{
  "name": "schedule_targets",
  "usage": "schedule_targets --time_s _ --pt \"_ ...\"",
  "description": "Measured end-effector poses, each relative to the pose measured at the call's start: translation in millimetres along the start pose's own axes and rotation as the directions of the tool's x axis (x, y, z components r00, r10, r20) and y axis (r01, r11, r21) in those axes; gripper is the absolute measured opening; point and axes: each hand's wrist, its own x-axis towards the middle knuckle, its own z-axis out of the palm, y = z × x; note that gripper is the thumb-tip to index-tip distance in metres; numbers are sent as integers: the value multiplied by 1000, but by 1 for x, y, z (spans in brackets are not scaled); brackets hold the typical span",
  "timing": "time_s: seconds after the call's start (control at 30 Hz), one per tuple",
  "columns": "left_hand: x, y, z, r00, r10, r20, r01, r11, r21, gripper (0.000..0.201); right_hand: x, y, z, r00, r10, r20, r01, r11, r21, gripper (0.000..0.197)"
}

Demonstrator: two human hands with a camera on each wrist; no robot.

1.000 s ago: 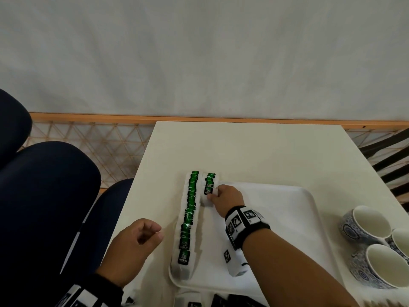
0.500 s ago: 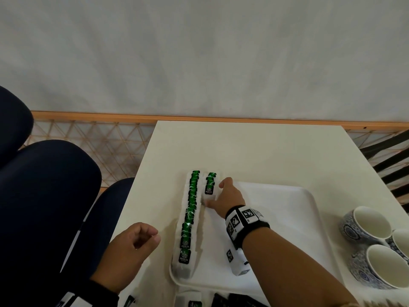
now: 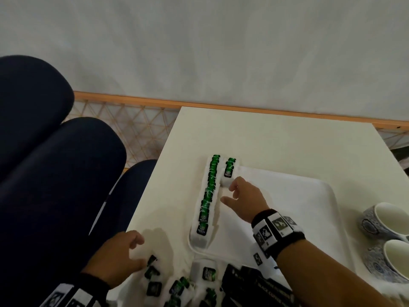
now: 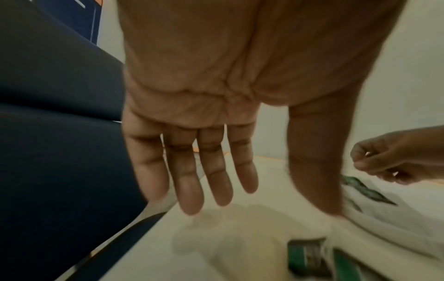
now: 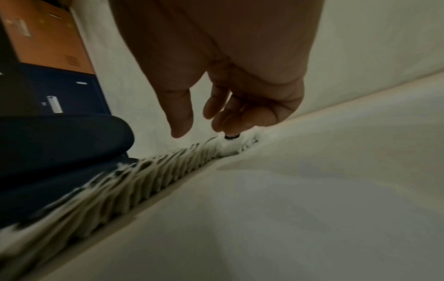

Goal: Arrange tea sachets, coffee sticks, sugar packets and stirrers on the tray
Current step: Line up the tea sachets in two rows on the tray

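Observation:
A white tray [image 3: 321, 187] lies on the cream table. A long row of green tea sachets [image 3: 209, 196] runs along its left edge, and it shows side-on in the right wrist view [image 5: 144, 175]. A short second row [image 3: 229, 171] lies beside it at the far end. My right hand [image 3: 230, 193] hovers at that short row's near end with its fingers loosely bent and holding nothing [image 5: 199, 127]. My left hand [image 3: 137, 251] is spread above loose tea sachets [image 3: 152, 273] at the near table edge, with straight fingers [image 4: 209, 180]. Black coffee sticks [image 3: 265, 284] lie next to them.
Blue-patterned cups [image 3: 385, 220] stand at the table's right edge beside the tray. Dark blue chair cushions [image 3: 55, 162] fill the left. A wall and an orange skirting [image 3: 265, 108] run behind the table. Sugar packets and stirrers are not in view.
My right hand has let go of the short row and drawn back a little. My left hand has opened and moved right, over the loose sachets. The head view has tilted down.

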Motion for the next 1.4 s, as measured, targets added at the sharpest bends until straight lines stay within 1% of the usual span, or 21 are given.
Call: schedule_targets --time_s 0.1,0.17,0.2,0.23,0.27,0.33,0.37,0.43,0.5,0.6,0.67,0.73,0.87,0.93,1.03,1.1,1.17,1.23,1.27,1.33,1.4 --pt "-7 -8 12 991 -44 124 42 999 19 78 -19 -10 3 988 -123 98 129 990 -58 22" --pt "-12 -8 25 991 -52 127 46 998 43 100 -31 -18 8 970 -187 157 200 978 -67 18" --pt "-13 -7 32 993 -47 107 40 997 63 105 -37 -22 11 959 -216 182 231 971 -64 16" --pt "-12 -6 39 996 -40 80 33 996 83 103 -42 -26 14 948 -243 204 259 964 -56 15" --pt "-12 -5 44 999 -27 46 23 995 93 96 -47 -30 16 938 -264 225 281 959 -47 14" --pt "-11 -3 50 1000 -25 2 25 996 86 74 -55 -35 22 919 -292 265 313 949 -39 13" --pt "-10 -3 52 1000 -31 -4 31 997 69 64 -59 -37 24 910 -307 280 330 943 -41 13" --pt "-8 -3 54 999 -42 10 42 998 37 54 -65 -40 29 892 -340 297 368 929 -42 13" --pt "-7 -6 56 999 -37 17 37 999 13 57 -69 -44 32 876 -367 313 396 918 -32 13" --pt "-5 -9 58 1000 -2 1 2 996 -87 76 -75 -48 34 860 -381 339 407 913 -8 16" --pt "-3 -7 58 999 22 -36 -27 992 -121 81 -78 -51 35 857 -380 349 407 913 -4 17" --pt "3 -4 58 996 64 -59 -69 995 -73 75 -81 -53 35 851 -380 364 408 913 -1 17" --pt "11 0 51 990 143 18 -143 990 5 37 -86 -55 35 833 -388 394 426 905 -11 20" --pt "16 0 48 985 165 58 -168 984 50 36 -88 -54 34 833 -379 403 419 908 -12 21" --pt "20 0 42 985 168 39 -170 984 58 40 -91 -51 34 837 -374 400 405 914 8 20" --pt "22 -1 39 988 154 25 -155 988 12 37 -92 -50 32 837 -373 400 399 917 21 19" --pt "21 -1 35 990 139 24 -136 984 -118 29 -92 -50 30 838 -369 403 391 920 28 20" --pt "20 1 31 989 145 16 -133 942 -308 27 -93 -50 28 846 -361 392 369 928 58 21" --pt "19 4 28 989 150 13 -131 898 -420 30 -93 -51 26 853 -356 382 351 932 86 21" --pt "16 15 22 984 180 14 -126 740 -661 30 -93 -56 25 862 -353 364 317 935 156 24" --pt "13 28 15 974 225 10 -118 549 -828 26 -91 -62 25 867 -342 364 282 937 208 32"
